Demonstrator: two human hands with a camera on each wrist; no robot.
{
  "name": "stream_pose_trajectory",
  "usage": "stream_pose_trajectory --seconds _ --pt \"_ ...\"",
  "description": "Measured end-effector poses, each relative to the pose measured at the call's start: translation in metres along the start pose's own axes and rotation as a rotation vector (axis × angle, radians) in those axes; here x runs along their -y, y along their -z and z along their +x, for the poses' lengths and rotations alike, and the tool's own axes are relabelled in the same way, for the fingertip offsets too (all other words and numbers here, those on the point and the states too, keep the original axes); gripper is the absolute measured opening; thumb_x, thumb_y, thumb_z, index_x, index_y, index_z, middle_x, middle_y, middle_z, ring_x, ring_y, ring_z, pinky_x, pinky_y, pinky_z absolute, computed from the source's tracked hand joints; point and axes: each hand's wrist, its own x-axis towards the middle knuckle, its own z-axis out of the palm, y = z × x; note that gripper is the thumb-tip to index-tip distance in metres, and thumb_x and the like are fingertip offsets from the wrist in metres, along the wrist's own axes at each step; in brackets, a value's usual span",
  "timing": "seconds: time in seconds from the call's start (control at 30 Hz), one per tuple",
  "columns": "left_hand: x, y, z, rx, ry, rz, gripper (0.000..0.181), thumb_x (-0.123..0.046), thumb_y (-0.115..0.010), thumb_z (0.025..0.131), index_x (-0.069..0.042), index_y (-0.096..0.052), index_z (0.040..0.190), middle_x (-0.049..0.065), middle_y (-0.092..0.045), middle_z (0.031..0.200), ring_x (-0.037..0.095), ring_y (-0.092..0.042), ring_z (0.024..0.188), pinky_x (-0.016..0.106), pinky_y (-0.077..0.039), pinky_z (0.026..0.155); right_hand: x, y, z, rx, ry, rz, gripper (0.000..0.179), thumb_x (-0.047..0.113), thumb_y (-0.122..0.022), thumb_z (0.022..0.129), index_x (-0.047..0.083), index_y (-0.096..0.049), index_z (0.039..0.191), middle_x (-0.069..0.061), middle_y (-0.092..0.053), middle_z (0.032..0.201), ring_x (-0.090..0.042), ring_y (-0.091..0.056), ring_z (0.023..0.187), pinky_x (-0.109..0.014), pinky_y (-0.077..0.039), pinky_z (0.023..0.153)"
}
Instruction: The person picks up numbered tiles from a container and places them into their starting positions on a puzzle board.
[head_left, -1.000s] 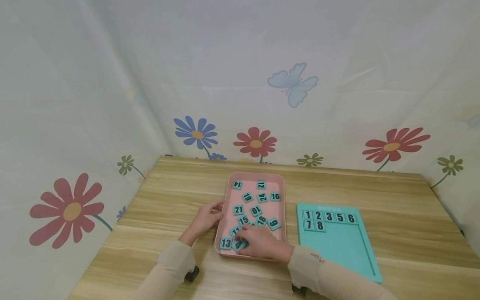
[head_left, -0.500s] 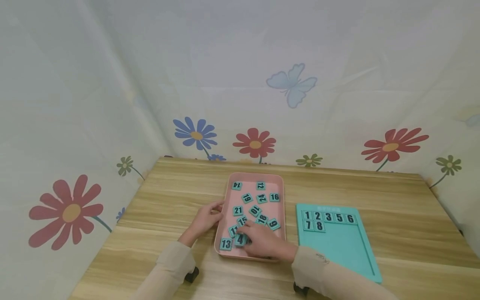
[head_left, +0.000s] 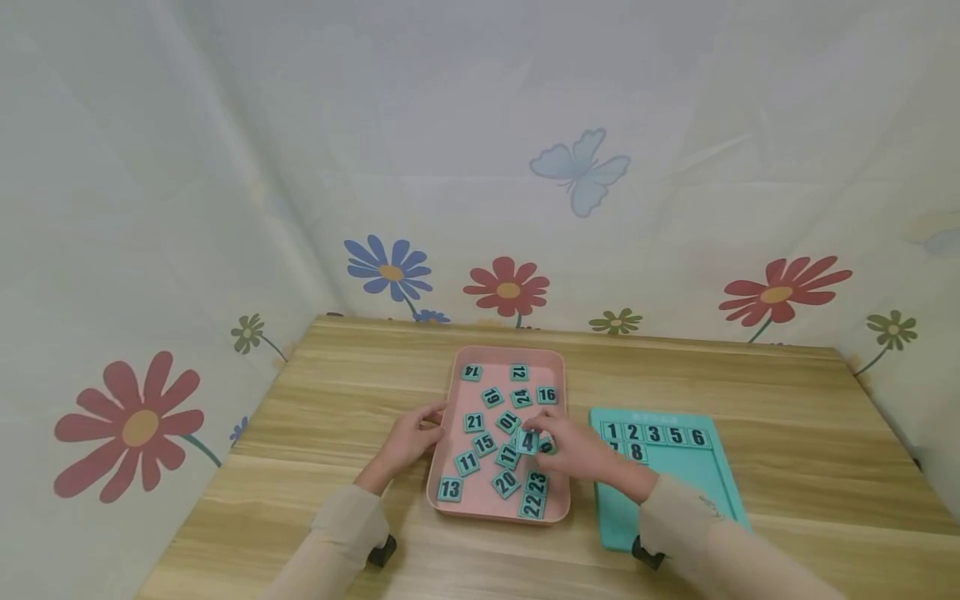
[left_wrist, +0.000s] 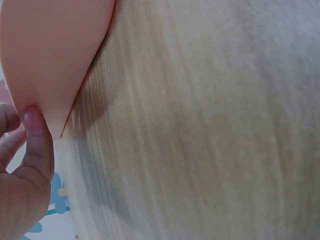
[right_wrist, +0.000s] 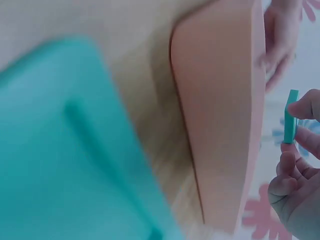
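My right hand [head_left: 585, 454] pinches a small teal tile marked 4 [head_left: 527, 442] above the right side of a pink tray [head_left: 483, 502]. In the right wrist view the tile appears edge-on, held between thumb and fingers. Several other numbered tiles lie scattered in the tray, among them 13 [head_left: 450, 489], 20 [head_left: 506, 483] and 22 [head_left: 532, 505]; the 9 is partly covered by the right hand. At the tray's left side my left hand [head_left: 408, 442] holds the rim; the left wrist view has its thumb [left_wrist: 35, 122] against the outer wall.
Right of the tray lies a teal board [head_left: 693, 471] with tiles 1, 2, 3, 5 and 6 in its top row, 7 and 8 below. My right forearm crosses over its lower part. A flowered curtain [head_left: 420, 167] stands behind the wooden table [head_left: 360, 375].
The right hand has lifted the 4 tile from the tray's lower left and carried it up and right. Tiles 17, 20, 22 and 23 show now. The left hand stays put.
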Motion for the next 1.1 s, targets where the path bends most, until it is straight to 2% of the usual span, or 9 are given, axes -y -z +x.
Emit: stream_pose_trajectory --seconds 0.17,0.3,0.53,0.87,1.1 --pt "-0.001 0.000 0.000 -0.001 0.010 0.014 0.044 -0.004 -0.052 0.083 -0.008 -0.047 0.127 0.015 -0.053 0.106 0.018 -0.060 0.083 0.025 -0.055 0.065 -0.020 0.024 -0.013 -0.077 -0.061 -0.025 0.038 0.015 -0.062 0.074 0.011 -0.056 0.112 -0.002 -0.054 0.100 -0.014 -0.047 0.066 -0.018 -0.040 0.050" --pt "-0.002 0.000 -0.001 -0.004 0.013 0.014 0.045 -0.003 -0.051 0.083 -0.008 -0.047 0.127 0.015 -0.053 0.106 0.019 -0.060 0.084 0.025 -0.056 0.065 -0.043 0.040 -0.023 -0.128 -0.098 -0.053 0.038 0.015 -0.061 0.075 0.010 -0.056 0.112 -0.003 -0.056 0.099 -0.014 -0.045 0.067 -0.019 -0.040 0.052" --pt "-0.002 0.000 -0.001 -0.009 0.012 0.013 0.044 -0.003 -0.052 0.083 -0.008 -0.047 0.127 0.015 -0.054 0.105 0.019 -0.060 0.083 0.025 -0.056 0.065 -0.077 0.061 -0.043 -0.140 -0.160 -0.067 0.039 0.012 -0.059 0.078 0.004 -0.053 0.115 -0.011 -0.056 0.104 -0.014 -0.044 0.069 -0.021 -0.040 0.053" --pt "-0.001 0.000 -0.001 -0.010 -0.002 -0.003 0.045 -0.001 -0.052 0.082 -0.007 -0.047 0.127 0.016 -0.054 0.104 0.021 -0.061 0.085 0.025 -0.056 0.064 -0.117 0.074 -0.067 -0.216 -0.246 -0.078 0.037 0.008 -0.058 0.077 0.000 -0.052 0.113 -0.017 -0.055 0.103 -0.020 -0.048 0.077 -0.024 -0.042 0.058" --pt "-0.002 0.000 -0.001 -0.007 0.006 0.010 0.045 -0.002 -0.052 0.082 -0.007 -0.047 0.127 0.015 -0.054 0.105 0.019 -0.060 0.084 0.026 -0.056 0.065 -0.133 0.076 -0.076 -0.213 -0.302 -0.058 0.038 0.008 -0.057 0.078 -0.002 -0.050 0.115 -0.018 -0.054 0.104 -0.027 -0.051 0.089 -0.037 -0.049 0.068"
